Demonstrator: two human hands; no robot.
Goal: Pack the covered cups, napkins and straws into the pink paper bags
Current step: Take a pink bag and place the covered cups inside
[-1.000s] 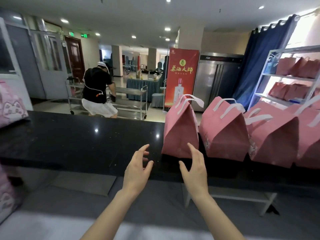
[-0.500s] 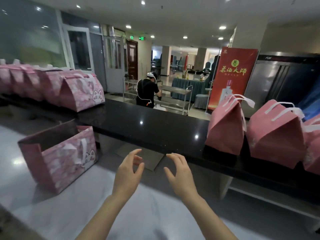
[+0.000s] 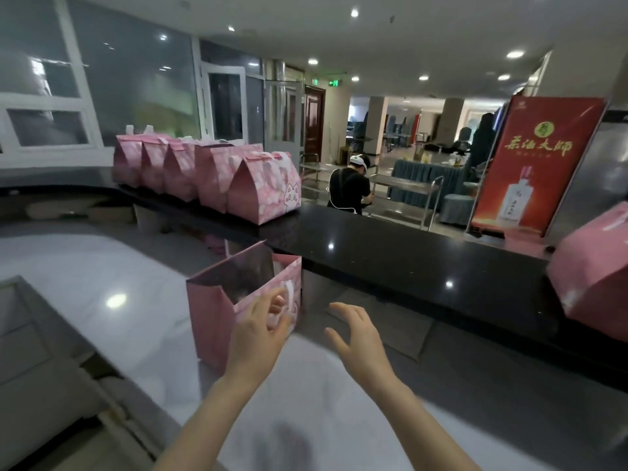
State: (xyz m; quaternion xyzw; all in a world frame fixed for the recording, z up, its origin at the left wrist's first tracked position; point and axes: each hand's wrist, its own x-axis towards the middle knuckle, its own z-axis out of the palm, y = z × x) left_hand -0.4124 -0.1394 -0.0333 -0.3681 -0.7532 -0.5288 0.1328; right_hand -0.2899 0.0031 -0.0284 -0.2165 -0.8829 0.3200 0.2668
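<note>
On the pale lower worktop [image 3: 85,266], just below the edge of the black counter [image 3: 390,253], an open pink paper bag [image 3: 217,321] stands upright with its mouth gaping; its inside is dark and blurred, so what it holds cannot be told. Both bare hands reach toward it with nothing in them. The left hand [image 3: 258,331] is in front of the bag's near face, fingers loosely spread and curled, at or just short of the paper; the blur hides whether they touch. The right hand [image 3: 356,331] hovers just beside the bag's right side, fingers splayed and apart from it.

Farther back on the black counter, a row of closed pink bags [image 3: 207,175] stands side by side, tops folded into gables, the nearest one printed with a cat face. At the right edge of the view, another closed pink bag [image 3: 591,270] sits on the same counter, well apart from the open one. Beyond the counter a person in a black shirt [image 3: 350,188] crouches by a metal trolley [image 3: 404,195], and a red banner [image 3: 533,168] stands to the right
</note>
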